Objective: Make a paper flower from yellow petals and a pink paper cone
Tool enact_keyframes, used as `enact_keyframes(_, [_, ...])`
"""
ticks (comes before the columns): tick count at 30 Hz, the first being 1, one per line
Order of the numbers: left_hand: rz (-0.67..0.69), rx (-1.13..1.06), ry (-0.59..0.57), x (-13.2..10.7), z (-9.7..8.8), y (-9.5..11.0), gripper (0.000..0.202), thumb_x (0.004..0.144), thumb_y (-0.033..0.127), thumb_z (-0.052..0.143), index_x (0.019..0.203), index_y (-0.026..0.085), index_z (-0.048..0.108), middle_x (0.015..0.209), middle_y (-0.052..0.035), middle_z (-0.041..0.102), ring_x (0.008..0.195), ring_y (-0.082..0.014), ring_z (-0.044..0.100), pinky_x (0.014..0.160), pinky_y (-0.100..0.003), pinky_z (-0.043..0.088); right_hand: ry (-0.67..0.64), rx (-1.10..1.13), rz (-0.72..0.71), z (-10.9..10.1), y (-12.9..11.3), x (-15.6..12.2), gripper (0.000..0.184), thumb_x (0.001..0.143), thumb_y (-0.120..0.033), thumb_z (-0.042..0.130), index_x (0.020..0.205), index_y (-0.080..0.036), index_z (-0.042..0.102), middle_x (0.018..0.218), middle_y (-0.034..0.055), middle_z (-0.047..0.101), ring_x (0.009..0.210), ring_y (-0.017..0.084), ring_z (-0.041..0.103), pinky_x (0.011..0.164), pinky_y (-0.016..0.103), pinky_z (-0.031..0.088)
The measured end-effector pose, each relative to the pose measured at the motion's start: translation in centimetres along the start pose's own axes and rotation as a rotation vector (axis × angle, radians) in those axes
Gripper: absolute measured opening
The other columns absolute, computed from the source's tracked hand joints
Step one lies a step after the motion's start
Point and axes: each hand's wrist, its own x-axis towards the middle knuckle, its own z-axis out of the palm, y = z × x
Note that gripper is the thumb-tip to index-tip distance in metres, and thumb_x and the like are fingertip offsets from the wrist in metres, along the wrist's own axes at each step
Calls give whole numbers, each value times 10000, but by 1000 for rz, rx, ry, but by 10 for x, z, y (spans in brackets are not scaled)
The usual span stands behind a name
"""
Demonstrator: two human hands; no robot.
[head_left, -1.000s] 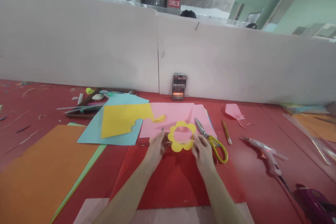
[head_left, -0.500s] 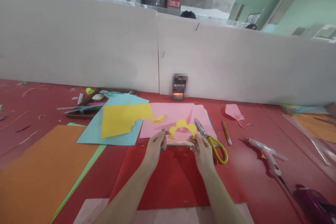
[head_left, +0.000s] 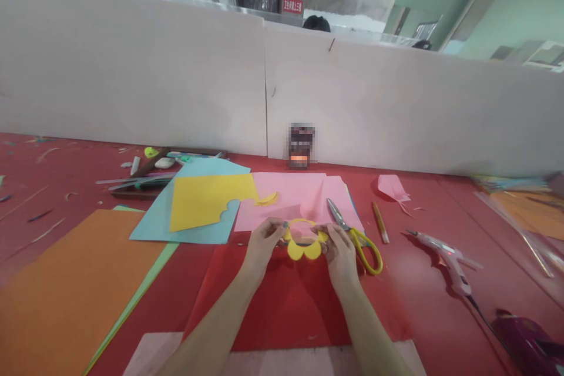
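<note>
The yellow paper ring (head_left: pixel 312 251), edged with petals, sits between your hands, around where the pink paper (head_left: pixel 291 188) gives way to the red sheet (head_left: pixel 295 311). The fingers of your left hand (head_left: pixel 263 241) pinch one side, those of your right hand (head_left: pixel 339 247) the other. Use a light, even pinch so the band doesn't crease, clear of the scissors (head_left: pixel 338 215). Your fingers cover the side petals; the ring's height above the paper is hard to judge.

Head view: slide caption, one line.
Left hand and right hand hold a yellow flower-shaped paper ring; yellow-handled metal scissors and a pale pink glue gun lie to the right.
</note>
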Motion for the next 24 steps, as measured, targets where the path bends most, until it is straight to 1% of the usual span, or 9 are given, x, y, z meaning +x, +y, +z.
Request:
enact_keyframes(3, [38, 30, -12, 0, 0, -1, 246, 632, 305, 665, 825, 171, 592, 583, 55, 521, 483, -70, 488, 493, -198, 409, 31, -44, -47, 2, -1, -2, 160, 680, -276, 672, 793, -181, 612, 799, 38, 680, 777, 176, 631, 578, 223, 443])
enact_keyframes(5, [60, 56, -19, 0, 0, -2, 253, 651, 281, 642, 874, 174, 586, 605, 59, 503, 495, -64, 486, 499, -191, 417, 20, -92, -88, 1, 0, -2, 180, 678, -265, 670, 827, -184, 609, 824, 35, 678, 805, 178, 622, 631, 246, 458])
enact_keyframes(8, [92, 104, -8, 1, 0, -3, 245, 652, 274, 626, 873, 177, 592, 681, 44, 495, 554, -72, 505, 503, -192, 434, -12, -196, -151, -1, 3, -1, 177, 688, -245, 651, 849, -180, 614, 872, 43, 673, 854, 181, 606, 711, 280, 465])
enact_keyframes(11, [130, 183, -9, 2, -1, -6, 227, 638, 281, 623, 838, 175, 601, 759, 17, 537, 605, -90, 526, 513, -202, 445, -26, -278, -193, -3, 4, 0, 186, 698, -239, 631, 872, -174, 611, 929, 62, 668, 909, 201, 597, 791, 331, 460])
enact_keyframes(14, [147, 239, -16, 5, -2, -9, 223, 629, 281, 621, 823, 174, 600, 810, -1, 579, 626, -97, 539, 538, -208, 454, -31, -328, -203, -4, 4, 0, 203, 704, -246, 620, 890, -165, 604, 968, 82, 663, 942, 221, 593, 851, 379, 449])
enact_keyframes(19, [156, 290, 33, 5, -4, -11, 266, 646, 291, 601, 888, 181, 590, 800, 1, 580, 577, -91, 534, 501, -205, 454, -57, -398, -209, -5, 6, 3, 212, 697, -229, 623, 895, -160, 593, 972, 85, 665, 944, 219, 603, 878, 390, 447])
enact_keyframes(21, [168, 335, 54, 4, -3, -9, 266, 654, 268, 589, 907, 185, 595, 827, -3, 590, 574, -84, 541, 528, -209, 461, -74, -408, -221, -4, 7, 3, 226, 691, -216, 622, 909, -164, 587, 991, 82, 659, 961, 218, 601, 879, 386, 451])
enact_keyframes(24, [174, 381, 65, 2, -3, -6, 273, 669, 253, 569, 934, 192, 597, 856, -10, 598, 598, -91, 558, 559, -222, 473, -81, -403, -240, -3, 7, 4, 291, 681, -196, 614, 969, -171, 579, 1087, 90, 623, 1004, 218, 584, 885, 375, 456])
